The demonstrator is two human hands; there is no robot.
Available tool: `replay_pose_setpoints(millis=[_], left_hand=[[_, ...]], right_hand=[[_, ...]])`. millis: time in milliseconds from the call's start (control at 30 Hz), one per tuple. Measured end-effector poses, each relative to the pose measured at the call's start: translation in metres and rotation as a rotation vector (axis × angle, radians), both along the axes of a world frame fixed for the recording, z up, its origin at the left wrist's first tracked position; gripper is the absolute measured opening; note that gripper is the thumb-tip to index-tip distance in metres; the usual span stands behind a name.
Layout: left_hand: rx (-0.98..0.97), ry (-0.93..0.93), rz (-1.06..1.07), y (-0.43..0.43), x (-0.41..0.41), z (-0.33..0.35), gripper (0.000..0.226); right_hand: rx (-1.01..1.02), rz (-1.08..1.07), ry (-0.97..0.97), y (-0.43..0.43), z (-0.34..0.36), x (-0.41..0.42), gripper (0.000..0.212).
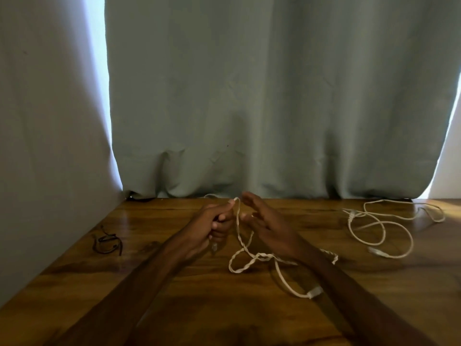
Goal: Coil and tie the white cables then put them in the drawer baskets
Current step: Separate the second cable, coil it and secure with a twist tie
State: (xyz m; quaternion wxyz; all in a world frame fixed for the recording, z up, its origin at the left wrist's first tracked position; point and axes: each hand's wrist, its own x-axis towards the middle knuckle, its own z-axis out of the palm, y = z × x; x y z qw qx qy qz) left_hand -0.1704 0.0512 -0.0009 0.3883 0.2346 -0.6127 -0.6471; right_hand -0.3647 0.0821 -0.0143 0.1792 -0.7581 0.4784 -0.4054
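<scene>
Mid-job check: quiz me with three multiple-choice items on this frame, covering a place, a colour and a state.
1. The loose cable lies: A) on the right of the table B) in a basket C) on the floor
2. The small cord bundle at the left is: A) white B) black C) red
3. The left hand: A) lies flat B) grips the twisted cable C) holds nothing
Answers: 1 A, it sprawls on the wood; 2 B, it shows dark against the wood; 3 B, its fingers curl round it.

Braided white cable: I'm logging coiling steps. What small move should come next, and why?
Probably the right hand should take the braided white cable below the left hand and wind a loop: left hand grips it, right hand is open, the rest lies uncoiled on the table.
</scene>
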Motion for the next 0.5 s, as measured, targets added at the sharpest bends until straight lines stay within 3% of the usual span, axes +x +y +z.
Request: replay_pose_setpoints(millis=[167,300,500], left_hand=[[0.105,0.064,-0.126,-0.004,0.002,0.000,0.051],[0.211,0.151,-0.150,-0.005,0.002,-0.001,0.055],[0.211,0.157,-0.197,-0.005,0.001,-0.004,0.039]], right_hand=[[-0.103,-0.013,-0.146,-0.029,-0.006,0.011,0.024],[-0.119,-0.033,-0.373,-0.043,-0.010,0.025,0.023],[-0.229,-0.136,-0.254,-0.052,-0.026,0.027,0.024]])
